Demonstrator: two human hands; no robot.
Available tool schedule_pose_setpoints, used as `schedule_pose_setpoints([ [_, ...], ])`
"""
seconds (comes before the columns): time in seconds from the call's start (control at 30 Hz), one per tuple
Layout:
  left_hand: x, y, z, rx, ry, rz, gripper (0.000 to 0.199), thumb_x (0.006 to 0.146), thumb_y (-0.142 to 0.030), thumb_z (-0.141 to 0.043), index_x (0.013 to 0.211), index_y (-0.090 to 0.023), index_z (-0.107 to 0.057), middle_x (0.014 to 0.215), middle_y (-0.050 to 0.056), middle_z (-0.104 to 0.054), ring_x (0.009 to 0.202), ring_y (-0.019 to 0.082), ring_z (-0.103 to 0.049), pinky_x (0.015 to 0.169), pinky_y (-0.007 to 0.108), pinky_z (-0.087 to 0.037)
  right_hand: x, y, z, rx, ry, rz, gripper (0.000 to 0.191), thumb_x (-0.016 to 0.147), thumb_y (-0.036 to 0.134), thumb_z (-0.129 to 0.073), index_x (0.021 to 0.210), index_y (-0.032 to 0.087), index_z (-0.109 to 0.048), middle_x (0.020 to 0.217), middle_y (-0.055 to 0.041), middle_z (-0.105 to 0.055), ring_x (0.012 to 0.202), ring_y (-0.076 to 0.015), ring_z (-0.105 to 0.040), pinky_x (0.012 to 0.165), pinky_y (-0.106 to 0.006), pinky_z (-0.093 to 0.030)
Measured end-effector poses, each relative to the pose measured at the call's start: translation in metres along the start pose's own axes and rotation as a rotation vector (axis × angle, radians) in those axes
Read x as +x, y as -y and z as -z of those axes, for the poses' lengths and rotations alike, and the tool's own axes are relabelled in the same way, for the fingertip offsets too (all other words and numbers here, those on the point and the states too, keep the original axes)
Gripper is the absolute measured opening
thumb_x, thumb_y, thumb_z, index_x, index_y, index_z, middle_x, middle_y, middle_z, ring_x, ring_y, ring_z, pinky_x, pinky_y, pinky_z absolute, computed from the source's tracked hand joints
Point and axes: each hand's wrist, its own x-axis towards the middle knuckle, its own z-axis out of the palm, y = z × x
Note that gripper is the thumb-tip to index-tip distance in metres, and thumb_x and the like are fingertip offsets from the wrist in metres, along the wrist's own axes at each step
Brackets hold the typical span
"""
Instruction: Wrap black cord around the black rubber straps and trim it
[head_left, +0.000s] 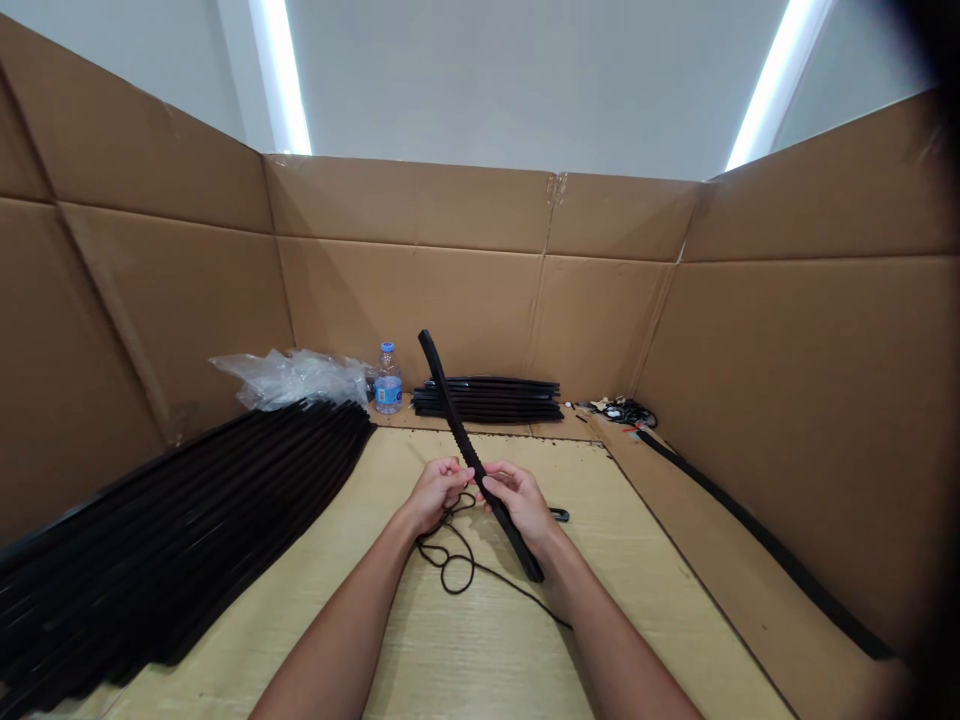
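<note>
A black strip [457, 425] with a ridged middle section slants up and to the left above the table. My right hand [517, 500] is wrapped round its lower middle, thumb on top. My left hand [439, 492] is pinched closed at the strip's left side, beside the ridges, where the black cord [457, 572] comes up to its fingers. That cord lies in loose loops on the table below and trails right under my right forearm. What exactly the left fingertips grip is too small to make out. A small dark looped object [559, 515] lies just right of my right hand.
Many long black strips [210, 500] cover the left side of the pale table [450, 660]. Behind are plastic bags [300, 378], a water bottle [388, 380] and a black stack [487, 400]. Cord scraps [626, 411] and one long strip [765, 540] lie right. Cardboard walls [450, 200] surround everything.
</note>
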Motion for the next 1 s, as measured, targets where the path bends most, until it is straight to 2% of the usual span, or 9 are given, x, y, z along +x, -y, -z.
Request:
schedule_pose_setpoints([
  [0.17,-0.001,-0.002,-0.002,0.004,0.049,-0.004,0.045,0.059,-0.042,-0.082,0.067,-0.015,-0.048,0.043,-0.011,-0.03,0.037,0.001,-0.016,0.038,0.02,-0.007,0.002,-0.007,-0.001,0.082,-0.033,-0.048,0.074,0.05,0.033,-0.085,0.115,0.018,-0.053,0.085,-0.0004,-0.065,0.061,-0.0054,-0.057,0.056,-0.019,-0.048],
  [0.27,-0.003,-0.003,-0.004,0.013,0.049,-0.027,0.044,0.057,-0.041,-0.083,0.067,-0.012,-0.052,0.044,-0.01,-0.033,0.037,0.001,-0.018,0.038,0.019,-0.008,0.0,-0.007,-0.002,0.038,0.013,-0.054,0.061,0.047,0.031,-0.086,0.098,0.013,-0.059,0.085,-0.0017,-0.065,0.06,-0.0045,-0.055,0.054,-0.018,-0.048],
  [0.33,-0.004,-0.003,-0.006,0.006,0.031,-0.041,0.042,0.058,-0.039,-0.083,0.066,-0.012,-0.051,0.045,-0.009,-0.035,0.036,0.0,-0.019,0.038,0.018,-0.008,-0.002,-0.006,-0.002,0.016,0.029,-0.032,0.052,0.049,0.034,-0.085,0.088,0.013,-0.057,0.083,-0.0007,-0.063,0.062,-0.0055,-0.056,0.054,-0.018,-0.049],
  [0.43,-0.005,-0.003,-0.011,-0.033,0.059,-0.047,0.043,0.06,-0.039,-0.082,0.065,-0.013,-0.048,0.048,-0.006,-0.043,0.035,0.002,-0.033,0.037,0.017,-0.019,-0.004,-0.005,-0.004,0.026,0.027,-0.011,0.052,0.056,0.04,-0.081,0.088,0.017,-0.048,0.079,0.0015,-0.063,0.063,-0.0081,-0.06,0.052,-0.018,-0.048],
  [0.5,-0.004,-0.003,-0.013,-0.06,0.098,-0.047,0.043,0.062,-0.041,-0.081,0.066,-0.014,-0.046,0.051,-0.004,-0.048,0.039,0.008,-0.048,0.04,0.019,-0.032,-0.002,-0.006,-0.005,0.049,0.017,-0.027,0.052,0.06,0.047,-0.077,0.088,0.017,-0.044,0.076,0.0006,-0.064,0.056,-0.0077,-0.059,0.047,-0.016,-0.043],
  [0.57,-0.003,-0.001,-0.015,-0.051,0.105,-0.046,0.042,0.064,-0.042,-0.079,0.068,-0.014,-0.048,0.053,-0.003,-0.051,0.043,0.012,-0.053,0.042,0.021,-0.037,0.0,-0.006,-0.005,0.077,-0.016,-0.047,0.052,0.062,0.053,-0.073,0.084,0.015,-0.044,0.072,-0.0011,-0.064,0.047,-0.0057,-0.054,0.042,-0.015,-0.038],
  [0.7,0.0,0.002,-0.016,0.051,0.042,-0.036,0.04,0.066,-0.043,-0.077,0.076,-0.011,-0.055,0.053,-0.003,-0.051,0.037,0.005,-0.042,0.038,0.018,-0.025,0.004,-0.004,-0.004,0.101,-0.075,-0.078,0.051,0.063,0.056,-0.07,0.08,0.013,-0.048,0.069,-0.0017,-0.062,0.044,-0.005,-0.051,0.039,-0.015,-0.035],
  [0.83,0.001,0.004,-0.018,0.124,0.005,-0.056,0.042,0.068,-0.048,-0.075,0.074,-0.011,-0.057,0.048,-0.006,-0.043,0.035,0.002,-0.028,0.037,0.019,-0.011,0.002,-0.001,-0.002,0.095,-0.088,-0.096,0.05,0.064,0.055,-0.069,0.08,0.011,-0.052,0.065,-0.001,-0.06,0.044,-0.0044,-0.05,0.038,-0.015,-0.034],
  [1.0,0.0,0.003,-0.022,0.152,-0.023,-0.063,0.046,0.068,-0.054,-0.073,0.067,-0.014,-0.05,0.042,-0.01,-0.031,0.036,0.002,-0.017,0.038,0.02,-0.007,0.001,0.001,0.001,0.03,-0.114,-0.133,0.05,0.067,0.057,-0.066,0.083,0.011,-0.054,0.062,-0.0006,-0.059,0.042,-0.0038,-0.047,0.037,-0.015,-0.031],
])
